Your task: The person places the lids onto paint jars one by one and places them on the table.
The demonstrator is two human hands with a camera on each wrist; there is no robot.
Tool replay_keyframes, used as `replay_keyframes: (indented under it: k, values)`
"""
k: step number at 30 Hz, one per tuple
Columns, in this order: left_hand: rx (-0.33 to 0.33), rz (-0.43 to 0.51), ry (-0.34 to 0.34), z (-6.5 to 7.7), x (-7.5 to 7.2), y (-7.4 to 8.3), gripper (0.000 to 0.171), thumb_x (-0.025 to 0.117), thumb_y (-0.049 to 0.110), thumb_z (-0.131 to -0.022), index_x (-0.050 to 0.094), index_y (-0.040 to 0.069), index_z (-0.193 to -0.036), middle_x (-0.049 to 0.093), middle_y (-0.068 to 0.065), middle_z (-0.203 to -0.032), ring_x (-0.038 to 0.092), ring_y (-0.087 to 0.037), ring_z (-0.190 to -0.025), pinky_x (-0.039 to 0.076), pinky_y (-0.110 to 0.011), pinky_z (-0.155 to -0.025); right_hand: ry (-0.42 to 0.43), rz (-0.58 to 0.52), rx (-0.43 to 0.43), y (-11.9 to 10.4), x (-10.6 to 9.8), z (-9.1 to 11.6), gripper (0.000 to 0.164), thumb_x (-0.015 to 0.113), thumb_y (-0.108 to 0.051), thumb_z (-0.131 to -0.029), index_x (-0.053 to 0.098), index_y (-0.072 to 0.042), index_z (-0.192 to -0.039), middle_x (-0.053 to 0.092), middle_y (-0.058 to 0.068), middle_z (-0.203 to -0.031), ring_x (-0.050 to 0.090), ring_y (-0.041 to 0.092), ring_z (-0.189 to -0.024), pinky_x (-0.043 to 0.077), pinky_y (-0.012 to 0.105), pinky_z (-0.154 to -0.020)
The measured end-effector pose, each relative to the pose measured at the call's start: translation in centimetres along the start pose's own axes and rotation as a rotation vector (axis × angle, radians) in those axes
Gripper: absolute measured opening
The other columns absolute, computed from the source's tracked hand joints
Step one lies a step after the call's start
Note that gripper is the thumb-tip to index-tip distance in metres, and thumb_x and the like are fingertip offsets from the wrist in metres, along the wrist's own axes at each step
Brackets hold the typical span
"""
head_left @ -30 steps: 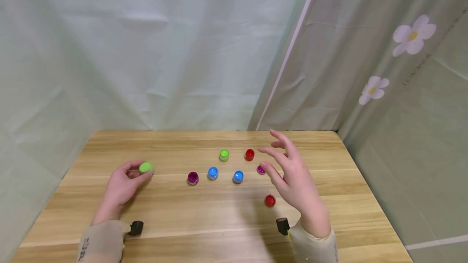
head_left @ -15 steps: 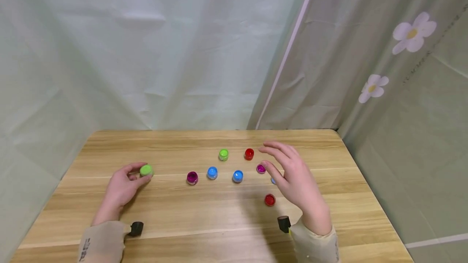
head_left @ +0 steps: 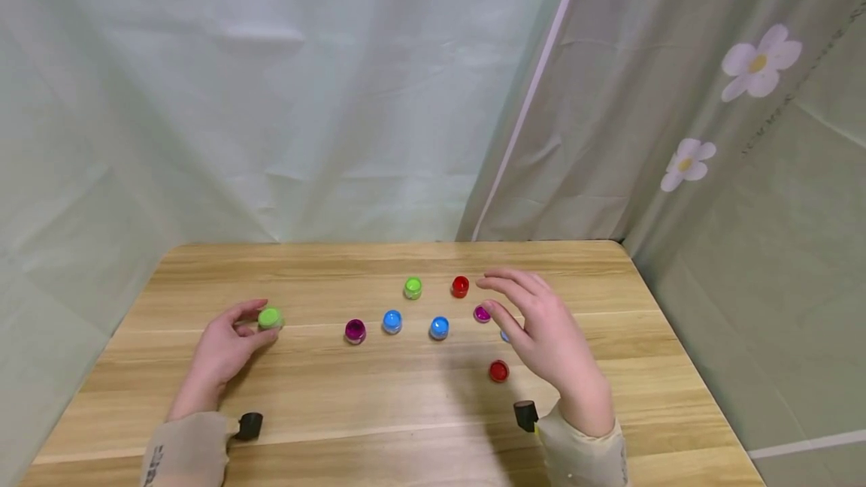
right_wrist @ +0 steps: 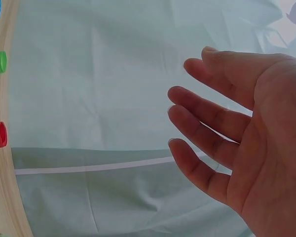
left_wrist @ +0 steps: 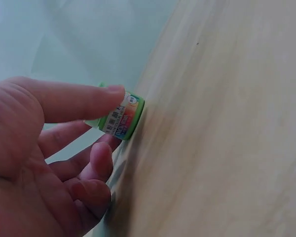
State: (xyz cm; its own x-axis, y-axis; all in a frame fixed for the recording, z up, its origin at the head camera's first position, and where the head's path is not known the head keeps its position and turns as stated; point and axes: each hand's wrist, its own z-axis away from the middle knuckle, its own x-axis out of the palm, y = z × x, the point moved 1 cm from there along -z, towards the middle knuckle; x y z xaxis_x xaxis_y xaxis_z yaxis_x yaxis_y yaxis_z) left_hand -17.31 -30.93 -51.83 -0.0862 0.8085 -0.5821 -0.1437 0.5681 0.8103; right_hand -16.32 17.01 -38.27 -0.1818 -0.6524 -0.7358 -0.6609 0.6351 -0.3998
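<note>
The left hand (head_left: 226,344) pinches a small round plastic jar with a lime-green top and a printed, multicoloured label (head_left: 271,319) between thumb and finger, at the left of the pale wood-grain table (head_left: 338,404). In the head view, this jar sits slightly lower than one second ago; whether its base touches the wood, I cannot tell.

The right hand (head_left: 551,337) holds nothing, its fingers apart and loosely bent in the air above the table's right part. Its index finger has dropped since the first frame, and a sliver of a blue piece (head_left: 504,336), hidden then, now shows beside the thumb. Near that thumb lies a small round magenta piece (head_left: 482,314); a shallow round red piece (head_left: 499,371) lies nearer the person.

Between the hands, a dark purple jar (head_left: 355,331), two bright blue jars (head_left: 392,322) (head_left: 439,328), a lime-green jar (head_left: 413,288) and a red jar (head_left: 460,287) stay where they were.
</note>
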Motion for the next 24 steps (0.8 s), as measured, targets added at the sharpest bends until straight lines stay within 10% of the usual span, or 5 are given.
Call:
replay_keyframes:
  k: [7,12,17,24]
  values:
    - [0.040,0.008,0.063,0.3,-0.9,0.7,0.097,0.089,0.025,-0.091,0.032,0.007,-0.168,0.052,-0.024,-0.148,0.050,-0.016,-0.085,0.043,-0.025,-0.067,-0.003,-0.009,0.012,-0.1,-0.1,0.1,0.029,0.075,-0.019,-0.103,0.074,-0.017,-0.132,0.068,0.004,-0.139,0.061,0.025,-0.131,0.052,0.049,-0.105]
    - [0.197,0.031,0.117,0.8,-0.9,2.6,0.084,0.088,0.014,-0.091,0.045,0.013,-0.162,0.062,-0.017,-0.138,0.053,-0.013,-0.082,0.043,-0.024,-0.065,-0.016,-0.018,0.031,0.0,-0.4,0.1,0.029,0.076,-0.017,-0.102,0.074,-0.014,-0.131,0.069,0.003,-0.137,0.062,0.025,-0.130,0.051,0.049,-0.107]
    - [0.372,0.030,0.009,0.8,0.8,4.9,0.059,0.084,0.005,-0.093,0.063,0.012,-0.147,0.072,-0.016,-0.126,0.057,-0.012,-0.086,0.044,-0.025,-0.064,-0.044,-0.014,0.048,0.4,-0.9,0.4,0.028,0.076,-0.017,-0.102,0.075,-0.015,-0.130,0.071,-0.002,-0.132,0.064,0.022,-0.126,0.053,0.047,-0.105]
    - [0.389,-0.108,-0.103,0.7,3.7,6.4,0.049,0.083,0.010,-0.094,0.067,0.007,-0.141,0.075,-0.007,-0.125,0.063,-0.014,-0.089,0.050,-0.032,-0.072,-0.069,-0.011,0.084,1.3,-1.8,1.0,0.026,0.074,-0.019,-0.104,0.076,-0.013,-0.129,0.074,-0.003,-0.127,0.069,0.021,-0.122,0.055,0.047,-0.102]
